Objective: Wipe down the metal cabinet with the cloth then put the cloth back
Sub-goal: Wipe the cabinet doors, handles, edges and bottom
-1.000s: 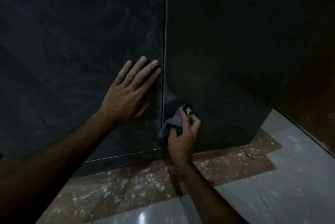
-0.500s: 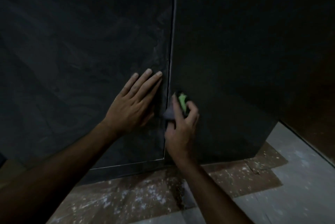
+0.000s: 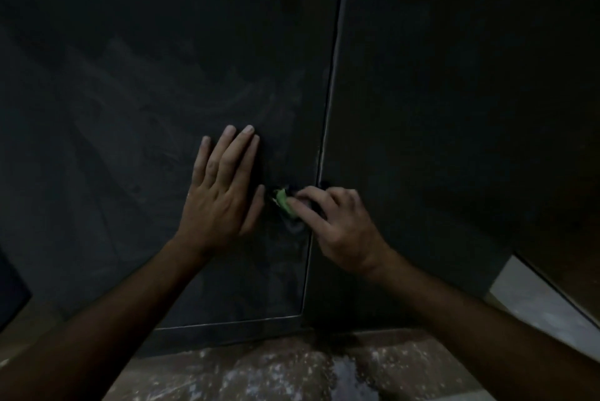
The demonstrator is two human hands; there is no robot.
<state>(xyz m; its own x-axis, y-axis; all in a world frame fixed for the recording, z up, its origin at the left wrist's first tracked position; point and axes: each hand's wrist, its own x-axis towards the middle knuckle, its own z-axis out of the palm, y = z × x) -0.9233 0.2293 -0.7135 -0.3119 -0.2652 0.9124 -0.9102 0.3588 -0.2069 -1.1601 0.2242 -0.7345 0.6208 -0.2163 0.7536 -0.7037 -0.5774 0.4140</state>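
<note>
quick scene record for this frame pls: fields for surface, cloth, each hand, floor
surface: dark metal cabinet, vertical seam between two panels, smudges on the left panel
cloth: bunched cloth, grey with a green patch, against the cabinet just left of the seam
left hand: left hand flat on the left panel, fingers straight, holds nothing
right hand: right hand grips the cloth, fingers curled over it
floor: speckled brown strip at the cabinet base, paler tile at right

Two hands show: one left hand [image 3: 224,193] and one right hand [image 3: 337,222]. There is one cloth [image 3: 287,209] and one metal cabinet [image 3: 130,108].
</note>
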